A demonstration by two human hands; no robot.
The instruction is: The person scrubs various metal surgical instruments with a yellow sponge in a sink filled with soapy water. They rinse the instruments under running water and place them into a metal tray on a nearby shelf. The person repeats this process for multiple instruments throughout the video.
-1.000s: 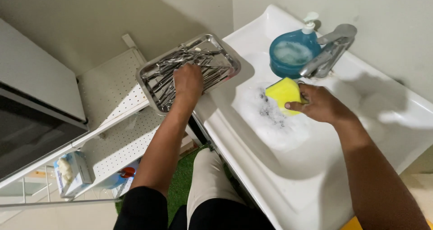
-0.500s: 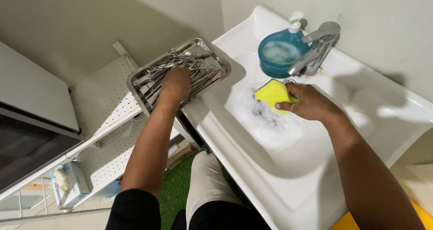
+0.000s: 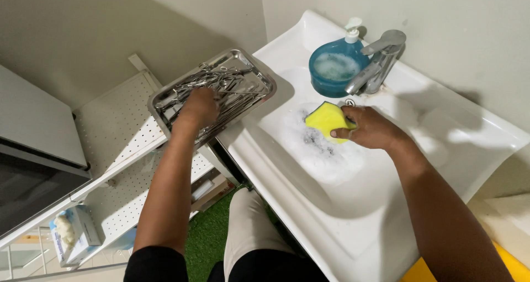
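White sink [image 3: 441, 144] holding suds, right hand [image 3: 371, 128] pinching yellow sponge [image 3: 327, 120], left hand [image 3: 199, 108] curled among instruments [image 3: 232, 80] in steel tray [image 3: 264, 78]

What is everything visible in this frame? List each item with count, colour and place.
rectangular steel tray: one, silver, on the white perforated shelf beside the sink's left edge
thin metal instruments: many, silver, piled in the tray
white ceramic sink: one, white, centre and right, foam in the basin
yellow sponge: one, yellow, over the foam
round blue soap dispenser: one, blue with white pump, back of the sink
chrome tap: one, silver, beside the dispenser
white perforated shelf: one, white, left of the sink
box of white contents: one, pale blue, lower left
green mat: one, green, on the floor
left hand: in the tray, on the instruments
right hand: gripping the sponge
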